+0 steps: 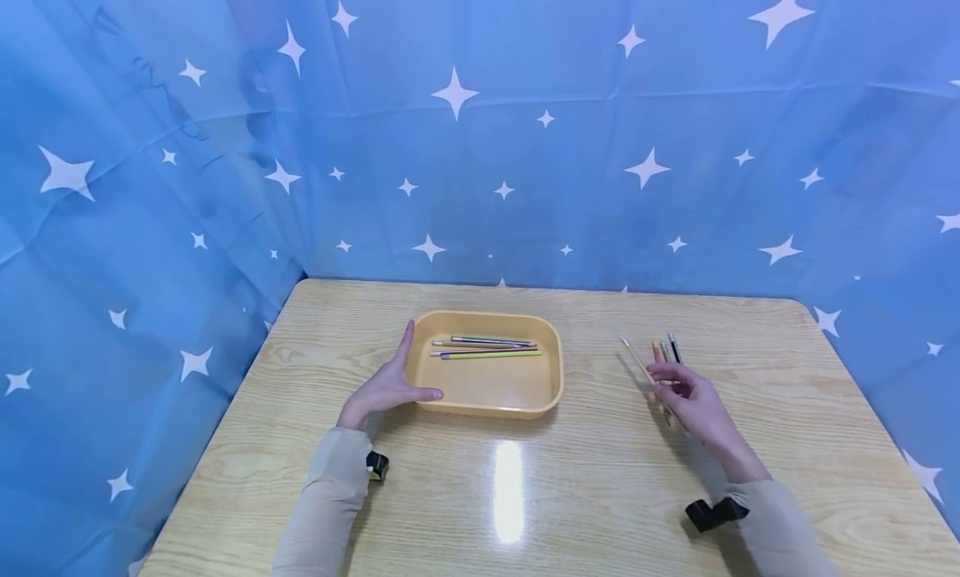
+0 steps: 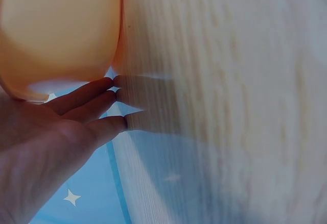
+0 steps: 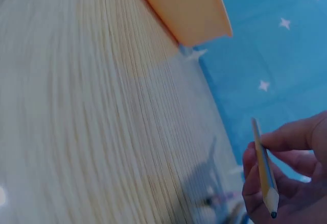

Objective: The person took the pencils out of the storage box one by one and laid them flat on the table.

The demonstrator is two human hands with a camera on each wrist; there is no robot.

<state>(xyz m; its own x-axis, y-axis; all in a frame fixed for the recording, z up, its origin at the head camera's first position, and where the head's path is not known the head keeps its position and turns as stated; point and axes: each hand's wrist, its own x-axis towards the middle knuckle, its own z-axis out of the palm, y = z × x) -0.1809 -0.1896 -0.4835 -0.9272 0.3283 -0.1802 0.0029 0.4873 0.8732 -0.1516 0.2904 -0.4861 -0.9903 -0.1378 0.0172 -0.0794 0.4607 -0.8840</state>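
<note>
A shallow yellow-orange tray (image 1: 495, 410) sits on the table, with several pencils (image 1: 491, 354) lying inside toward its far side. My left hand (image 1: 390, 383) is at the tray's left end, its straight fingers along the outer wall and its thumb by the near rim. The left wrist view shows those fingers (image 2: 97, 94) extended beside the tray's wall. To the right of the tray, my right hand (image 1: 693, 402) pinches a pencil (image 3: 265, 170) between thumb and fingers, sharpened dark tip showing in the right wrist view. Under and beyond that hand lie several more pencils (image 1: 676, 348), partly hidden.
A wooden table (image 1: 615, 510) bears everything, with a bright light reflection near its front. Blue cloth with white stars (image 1: 525, 168) hangs behind and along the sides. Each forearm wears a dark wrist device (image 1: 716, 514) over a light sleeve (image 1: 322, 502).
</note>
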